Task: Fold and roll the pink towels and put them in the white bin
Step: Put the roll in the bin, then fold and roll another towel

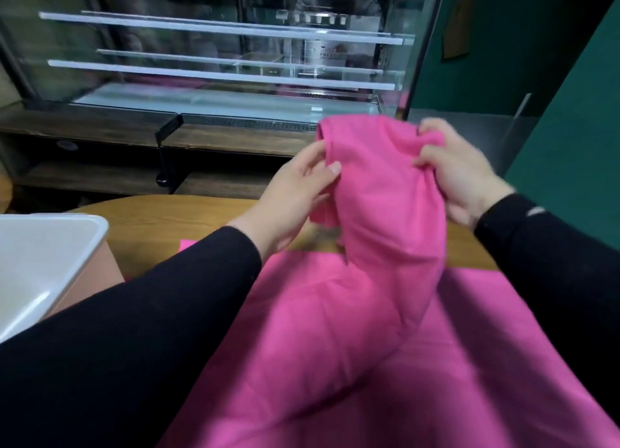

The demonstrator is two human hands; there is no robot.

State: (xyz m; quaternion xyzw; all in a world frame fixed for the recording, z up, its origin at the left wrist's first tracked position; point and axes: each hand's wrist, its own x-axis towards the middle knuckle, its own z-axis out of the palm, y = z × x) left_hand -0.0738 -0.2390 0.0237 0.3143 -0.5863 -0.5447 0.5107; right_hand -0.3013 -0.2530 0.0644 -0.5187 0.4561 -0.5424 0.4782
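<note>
A bunched pink towel [379, 192] is lifted above the wooden table [188, 219], its lower part trailing down toward me. My left hand [295, 192] pinches its left edge between thumb and fingers. My right hand [459, 172] grips the towel's upper right part, fingers curled into the cloth. More pink towel cloth [486, 363] lies spread flat on the table below, partly under the lifted towel. The white bin [50, 259] stands at the left edge of the table, and its visible inside holds nothing.
A glass display case [218, 52] with shelves stands behind the table on a dark wooden counter [100, 135]. A green wall [570, 129] rises at the right. Both my arms wear black sleeves.
</note>
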